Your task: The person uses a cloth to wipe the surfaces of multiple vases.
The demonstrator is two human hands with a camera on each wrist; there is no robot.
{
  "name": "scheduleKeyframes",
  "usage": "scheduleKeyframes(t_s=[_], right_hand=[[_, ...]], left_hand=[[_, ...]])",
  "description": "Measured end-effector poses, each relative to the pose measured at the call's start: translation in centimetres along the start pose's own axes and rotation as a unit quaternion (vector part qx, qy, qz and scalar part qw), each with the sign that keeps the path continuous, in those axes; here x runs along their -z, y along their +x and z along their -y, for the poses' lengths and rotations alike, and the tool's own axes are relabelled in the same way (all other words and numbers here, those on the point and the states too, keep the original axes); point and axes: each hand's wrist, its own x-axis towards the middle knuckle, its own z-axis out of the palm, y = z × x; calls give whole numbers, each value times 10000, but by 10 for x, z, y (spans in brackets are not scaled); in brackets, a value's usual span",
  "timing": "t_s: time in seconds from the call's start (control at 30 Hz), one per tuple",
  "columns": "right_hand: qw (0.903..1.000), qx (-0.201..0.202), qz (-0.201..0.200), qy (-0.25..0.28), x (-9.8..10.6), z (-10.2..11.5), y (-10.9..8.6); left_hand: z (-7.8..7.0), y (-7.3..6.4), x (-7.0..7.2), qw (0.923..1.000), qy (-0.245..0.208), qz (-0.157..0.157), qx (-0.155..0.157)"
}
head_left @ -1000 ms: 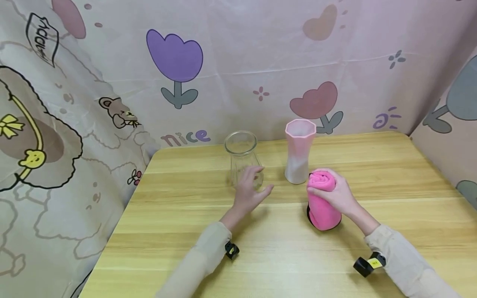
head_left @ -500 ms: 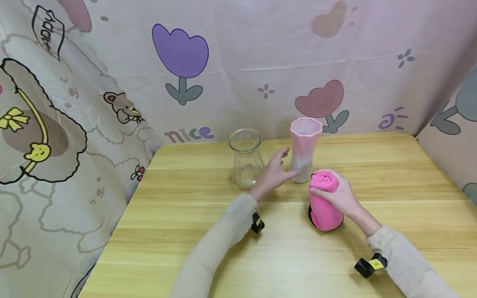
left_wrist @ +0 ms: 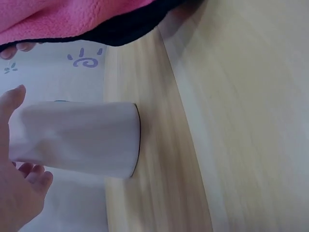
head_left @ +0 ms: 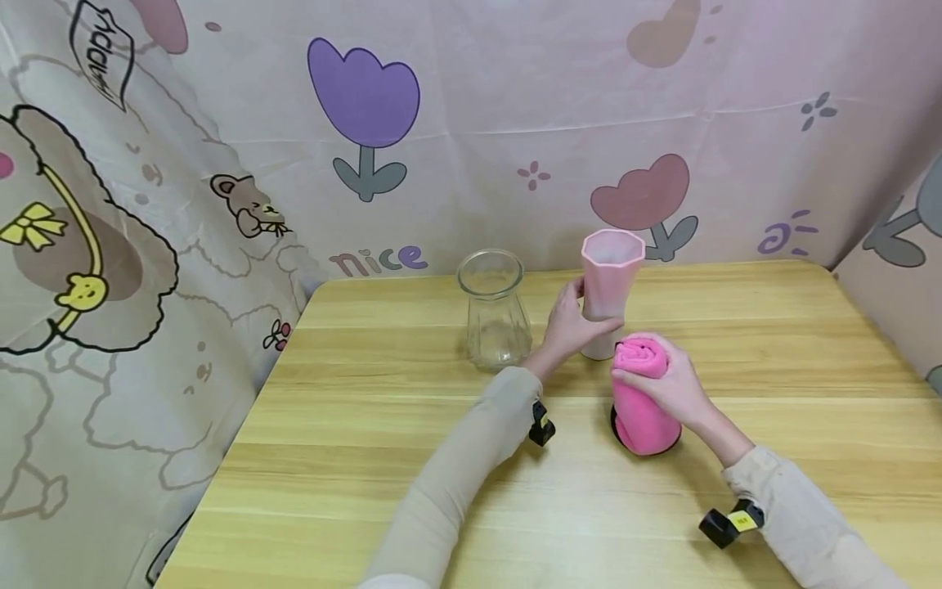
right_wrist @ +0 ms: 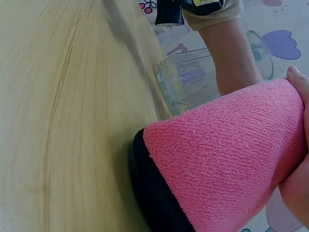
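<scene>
A pink vase (head_left: 609, 278), fading to white at its base, stands upright near the back of the table. My left hand (head_left: 576, 325) is round its middle, the thumb crossing the front and the fingers at its left side. In the left wrist view the white lower part of the vase (left_wrist: 91, 137) lies between thumb and fingers; its base meets the tabletop. My right hand (head_left: 671, 384) grips the upper part of a rolled pink towel (head_left: 643, 421) with black edging, standing on end in front of the vase. Fluffy towel cloth (right_wrist: 227, 150) fills the right wrist view.
A clear glass vase (head_left: 496, 327) stands upright at the left, close by my left wrist. The wooden table (head_left: 353, 458) ends at a fabric backdrop (head_left: 471, 114) printed with flowers and bears. Each wrist carries a small black camera (head_left: 730, 523).
My left hand has moved right and away from me, from in front of the glass vase to round the pink vase. The right hand has kept its grip on the towel in place.
</scene>
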Motion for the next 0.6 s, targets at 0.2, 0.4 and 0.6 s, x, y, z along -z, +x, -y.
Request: scheduleKeyframes(t_s=[0.2, 0.4, 0.6], right_hand=[[10000, -62, 25, 18, -1, 1, 1], [9999, -129, 52, -44, 0, 3, 2], [9998, -127, 77, -122, 0, 5, 3]], left_hand=[[-1, 5, -5, 9996, -36, -262, 76], [0, 6, -5, 9996, -84, -282, -29], [4, 3, -2, 9992, -358, -198, -10]])
